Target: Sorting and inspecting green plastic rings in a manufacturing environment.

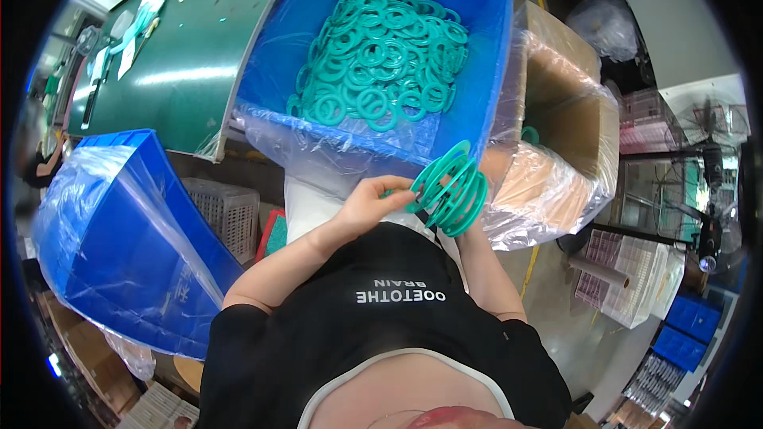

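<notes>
Several thin green plastic rings (pixel 453 195) are bunched together in front of my body, just outside the near edge of a blue bin. My left hand (pixel 377 200) pinches the left edge of the bunch between thumb and fingers. Behind the rings, my right hand (pixel 472 240) supports them; most of its fingers are hidden by the bunch. In the plastic-lined blue bin (pixel 481 40) lies a large heap of similar green rings (pixel 381 56).
To the right of the bin stands a plastic-lined cardboard box (pixel 568 123) with a bit of green inside. A tilted blue bin (pixel 135 246) covered with clear film is at left, near a grey crate (pixel 222 210). A green-topped table (pixel 203 40) extends at the far left.
</notes>
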